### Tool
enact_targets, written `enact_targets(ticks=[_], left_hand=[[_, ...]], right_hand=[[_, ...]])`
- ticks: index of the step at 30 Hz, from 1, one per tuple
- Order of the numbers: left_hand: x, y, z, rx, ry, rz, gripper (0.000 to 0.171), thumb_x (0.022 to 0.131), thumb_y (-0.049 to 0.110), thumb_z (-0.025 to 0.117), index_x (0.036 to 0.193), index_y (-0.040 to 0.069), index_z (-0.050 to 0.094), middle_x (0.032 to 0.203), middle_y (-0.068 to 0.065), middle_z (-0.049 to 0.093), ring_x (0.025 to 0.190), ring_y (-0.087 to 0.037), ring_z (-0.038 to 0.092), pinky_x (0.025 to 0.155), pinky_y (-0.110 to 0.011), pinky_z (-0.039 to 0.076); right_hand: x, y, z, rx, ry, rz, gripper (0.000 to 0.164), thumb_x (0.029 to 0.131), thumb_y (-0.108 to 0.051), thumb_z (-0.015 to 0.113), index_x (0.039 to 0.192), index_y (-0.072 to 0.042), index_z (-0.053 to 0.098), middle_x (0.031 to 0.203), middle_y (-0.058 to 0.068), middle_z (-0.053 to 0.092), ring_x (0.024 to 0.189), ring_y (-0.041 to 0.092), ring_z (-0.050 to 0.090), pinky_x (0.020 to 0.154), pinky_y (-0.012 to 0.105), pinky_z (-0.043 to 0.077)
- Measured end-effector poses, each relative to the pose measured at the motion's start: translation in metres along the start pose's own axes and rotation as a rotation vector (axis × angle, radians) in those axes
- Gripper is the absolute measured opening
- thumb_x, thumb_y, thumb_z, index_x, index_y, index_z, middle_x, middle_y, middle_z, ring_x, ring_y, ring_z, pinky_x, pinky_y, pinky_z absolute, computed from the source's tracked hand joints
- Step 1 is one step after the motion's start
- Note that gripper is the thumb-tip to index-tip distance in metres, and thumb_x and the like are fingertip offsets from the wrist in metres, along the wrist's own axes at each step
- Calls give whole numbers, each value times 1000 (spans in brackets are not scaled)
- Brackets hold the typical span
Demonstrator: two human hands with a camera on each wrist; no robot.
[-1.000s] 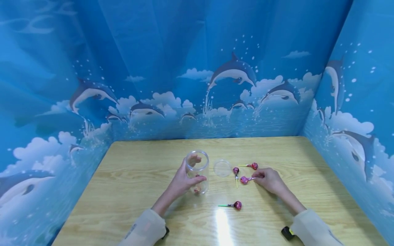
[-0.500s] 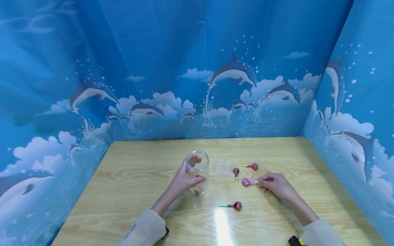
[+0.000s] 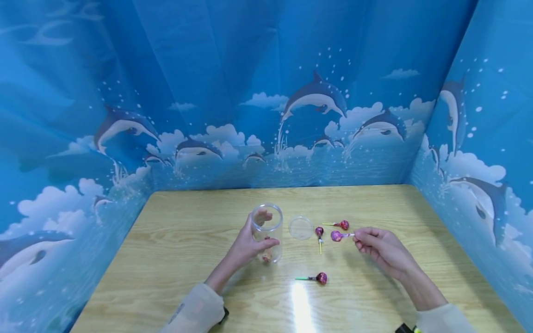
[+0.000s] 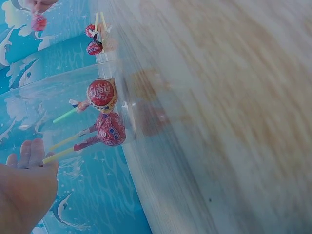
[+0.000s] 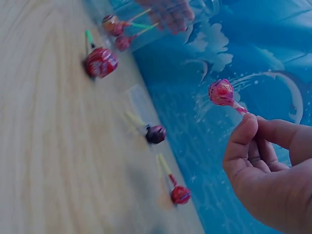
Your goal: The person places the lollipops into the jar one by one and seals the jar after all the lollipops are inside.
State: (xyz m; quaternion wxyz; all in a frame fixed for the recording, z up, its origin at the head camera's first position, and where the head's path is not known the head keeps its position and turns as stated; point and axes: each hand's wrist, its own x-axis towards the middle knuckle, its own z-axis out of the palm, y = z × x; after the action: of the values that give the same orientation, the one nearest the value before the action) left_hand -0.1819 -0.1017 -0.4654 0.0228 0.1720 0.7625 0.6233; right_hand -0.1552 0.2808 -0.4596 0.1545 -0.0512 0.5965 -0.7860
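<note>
My left hand [image 3: 246, 245] grips a clear plastic jar [image 3: 276, 252] that stands upright and uncapped on the table. A few wrapped lollipops [image 4: 111, 129] lie at the jar's bottom, heads down, sticks up. Between thumb and forefinger, my right hand [image 3: 385, 252] pinches a pink-wrapped lollipop [image 3: 336, 236] by its stick, head pointing left; in the right wrist view its head [image 5: 222, 92] hangs clear of the table. On the table lie a dark purple lollipop [image 3: 319, 231], a red lollipop [image 3: 344, 225] behind it, and a red lollipop with a green stick [image 3: 321, 278] nearer me.
A round clear lid [image 3: 301, 227] lies flat just right of the jar. The wooden table [image 3: 183, 222] meets a blue dolphin-print curtain [image 3: 233, 92] at its back and sides. Light glares off the table near its front edge.
My right hand has drawn the pink lollipop to the right, then lifted it off the table. The left hand and jar have stayed in place.
</note>
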Motion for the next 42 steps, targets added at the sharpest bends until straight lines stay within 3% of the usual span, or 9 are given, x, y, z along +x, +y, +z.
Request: enact_targets(ticks=[4, 12, 20, 34, 42], left_hand=[[0, 1, 0, -7, -3, -1, 84, 81, 13, 89, 150, 11, 40, 146, -18, 55, 139, -44, 45, 108, -57, 46], [0, 0, 0, -19, -10, 2, 84, 81, 12, 88, 150, 11, 39, 147, -22, 52, 140, -46, 44, 104, -52, 51], [0, 0, -2, -28, -4, -6, 84, 81, 13, 88, 150, 12, 39, 147, -19, 53, 139, -45, 44, 105, -53, 51], [1, -1, 0, -14, 1, -27, 82, 82, 11, 87, 150, 14, 41, 146, -12, 56, 139, -41, 46, 107, -55, 48], [1, -1, -1, -34, -9, -28, 84, 81, 12, 88, 150, 13, 39, 148, -21, 52, 140, -44, 44, 107, -53, 49]], right_hand=[[0, -12, 10, 62, -13, -60, 18, 105, 1, 55, 107, -2, 73, 97, 5, 73, 85, 11, 68, 75, 21, 58], [4, -34, 33, 69, 46, -98, 16, 105, -3, 58, 106, -4, 74, 98, 6, 74, 85, 11, 68, 75, 23, 59], [18, -47, 61, 97, 16, -143, 15, 104, -3, 61, 104, -4, 76, 97, 6, 75, 83, 11, 69, 73, 21, 59], [43, -52, 102, 119, -31, -162, 12, 102, -4, 64, 103, -5, 77, 97, 6, 76, 79, 11, 67, 67, 18, 57], [56, -47, 117, 126, -36, -147, 13, 102, -3, 63, 105, -3, 76, 96, 7, 76, 78, 11, 66, 67, 19, 56]])
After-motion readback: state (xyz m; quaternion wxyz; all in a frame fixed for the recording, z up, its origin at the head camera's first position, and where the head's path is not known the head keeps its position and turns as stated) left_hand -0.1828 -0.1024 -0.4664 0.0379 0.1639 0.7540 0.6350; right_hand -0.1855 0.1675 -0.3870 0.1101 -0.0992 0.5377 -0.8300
